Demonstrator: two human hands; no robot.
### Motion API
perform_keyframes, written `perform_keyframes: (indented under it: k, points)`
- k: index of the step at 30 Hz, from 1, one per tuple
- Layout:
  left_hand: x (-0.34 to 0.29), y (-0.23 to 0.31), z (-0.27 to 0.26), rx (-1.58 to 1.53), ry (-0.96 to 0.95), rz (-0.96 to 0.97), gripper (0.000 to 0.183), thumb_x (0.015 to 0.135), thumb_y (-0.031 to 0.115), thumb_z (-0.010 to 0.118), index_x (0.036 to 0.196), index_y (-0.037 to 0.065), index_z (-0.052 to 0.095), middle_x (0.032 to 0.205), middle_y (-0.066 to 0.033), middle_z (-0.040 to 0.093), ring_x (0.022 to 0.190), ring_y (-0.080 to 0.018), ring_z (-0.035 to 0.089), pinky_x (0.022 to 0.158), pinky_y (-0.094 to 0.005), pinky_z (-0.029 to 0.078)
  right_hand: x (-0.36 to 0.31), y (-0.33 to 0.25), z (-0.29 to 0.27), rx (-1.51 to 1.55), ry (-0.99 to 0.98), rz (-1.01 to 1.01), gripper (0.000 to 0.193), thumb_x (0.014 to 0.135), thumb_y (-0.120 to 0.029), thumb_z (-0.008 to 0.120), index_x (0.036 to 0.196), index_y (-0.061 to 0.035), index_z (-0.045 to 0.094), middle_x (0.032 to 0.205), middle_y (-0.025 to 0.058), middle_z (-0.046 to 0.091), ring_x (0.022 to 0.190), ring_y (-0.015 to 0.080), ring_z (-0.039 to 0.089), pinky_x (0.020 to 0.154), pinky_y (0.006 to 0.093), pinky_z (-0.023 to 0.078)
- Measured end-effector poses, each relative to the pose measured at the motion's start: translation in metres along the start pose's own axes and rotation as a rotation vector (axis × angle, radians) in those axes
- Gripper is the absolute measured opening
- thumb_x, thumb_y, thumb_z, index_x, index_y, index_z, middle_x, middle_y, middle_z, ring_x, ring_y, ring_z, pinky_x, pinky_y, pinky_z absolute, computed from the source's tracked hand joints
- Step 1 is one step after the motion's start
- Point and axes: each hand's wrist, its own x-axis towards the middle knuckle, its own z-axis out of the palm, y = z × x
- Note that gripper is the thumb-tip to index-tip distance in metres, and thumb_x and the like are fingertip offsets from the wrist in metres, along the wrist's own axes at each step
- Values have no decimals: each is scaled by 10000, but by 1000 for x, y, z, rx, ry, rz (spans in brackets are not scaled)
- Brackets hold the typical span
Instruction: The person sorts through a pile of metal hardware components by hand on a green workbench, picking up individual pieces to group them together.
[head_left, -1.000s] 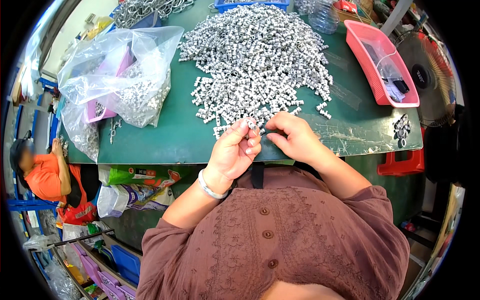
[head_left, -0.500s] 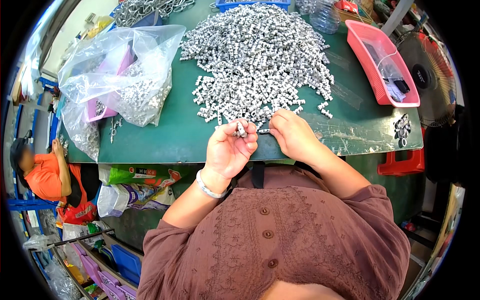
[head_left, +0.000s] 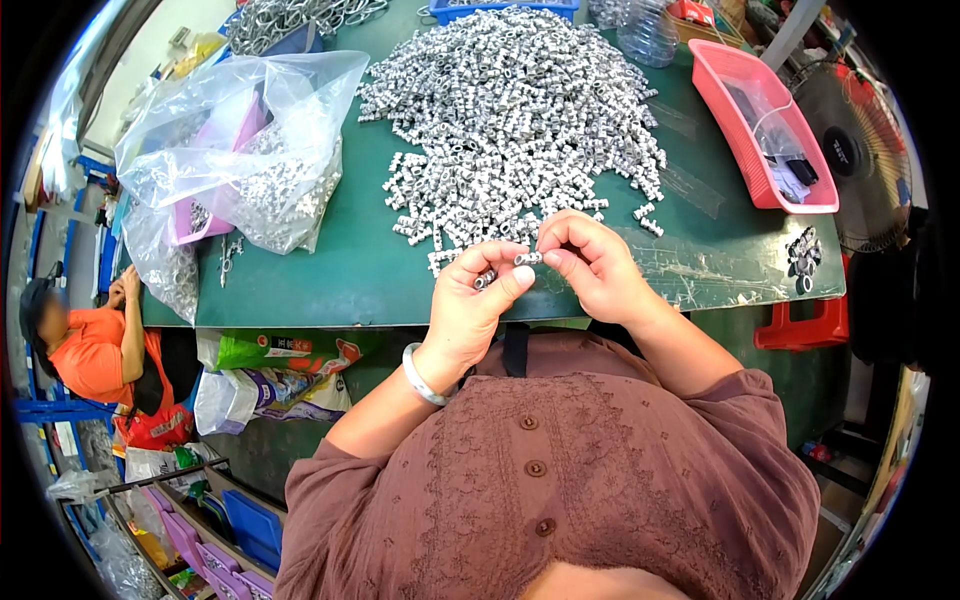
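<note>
A big heap of small silvery-white ribbed metal pieces (head_left: 515,110) lies on the green tabletop (head_left: 370,270). Just in front of its near edge, my left hand (head_left: 462,305), with a pale bangle on the wrist, is closed around a small dark-grey metal piece (head_left: 485,279) in its curled fingers. Another small ribbed metal piece (head_left: 528,258) sits between my left thumb tip and the pinched thumb and forefinger of my right hand (head_left: 600,275). Both hands touch that piece. My fingers partly hide both pieces.
On the left a clear plastic bag (head_left: 290,110) of similar pieces covers a pink tray (head_left: 187,222). At right stand a pink basket (head_left: 735,150), a few dark rings (head_left: 803,255) and a fan (head_left: 850,150). A co-worker in orange (head_left: 95,350) sits at far left.
My right hand has lifted from the heap's near edge with a metal piece and turned toward my left hand. My left hand has rolled over from palm-up and its thumb now meets that piece.
</note>
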Motion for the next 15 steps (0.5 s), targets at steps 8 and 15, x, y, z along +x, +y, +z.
perform_keyframes:
  k: [8,15]
  points:
    - [5,-7,-16,-514,-13,-242,132,880,175,500,925,56,537,715,3,473,614,-91,400,514,-196,318,-3,4,4,-144,-3,67,96,762,-10,567,856,-23,554,830,80,524,746,210,525,677,297,427]
    - [8,-7,-20,-882,-114,-359,146,901,205,455,902,61,474,772,-20,422,626,-94,372,536,-199,349,-4,16,15,-691,-206,-160,160,678,-146,636,802,-76,563,800,74,487,774,265,495,664,360,417]
